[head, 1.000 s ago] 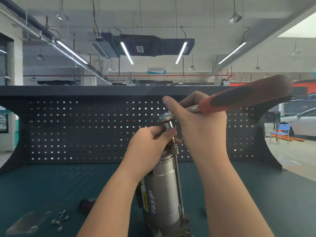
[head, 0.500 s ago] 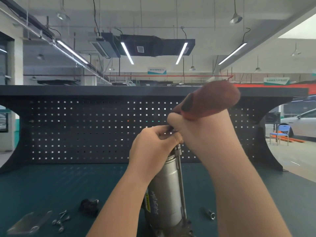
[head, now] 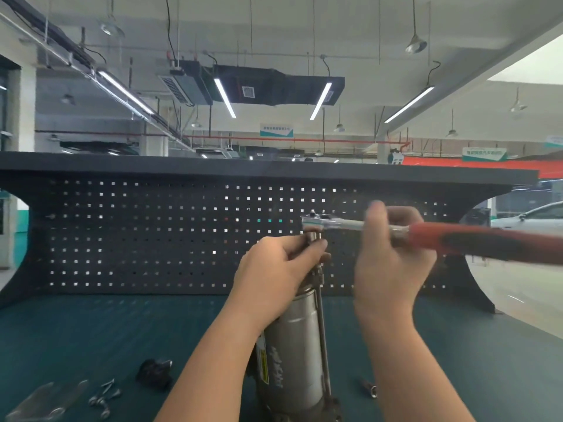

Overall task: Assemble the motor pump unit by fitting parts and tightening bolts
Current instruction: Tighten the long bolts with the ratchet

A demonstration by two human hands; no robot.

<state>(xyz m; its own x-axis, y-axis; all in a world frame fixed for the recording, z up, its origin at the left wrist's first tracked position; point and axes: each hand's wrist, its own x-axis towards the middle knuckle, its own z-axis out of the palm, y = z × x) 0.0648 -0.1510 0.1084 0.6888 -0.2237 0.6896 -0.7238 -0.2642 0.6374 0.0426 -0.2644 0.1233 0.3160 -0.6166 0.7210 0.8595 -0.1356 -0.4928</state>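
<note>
Tightening a top bolt, the left hand (head: 275,271) clasped the upright pump (head: 292,345) on the worktop (head: 91,336) while the right hand (head: 393,257) gripped the ratchet (head: 426,236); the steel body looked heavy, rigid and slippery, best held high.

Ratchet handle (head: 487,242) blurred, cut off at right edge.

Dark pegboard (head: 152,233), parked car (head: 530,219) beyond
</note>
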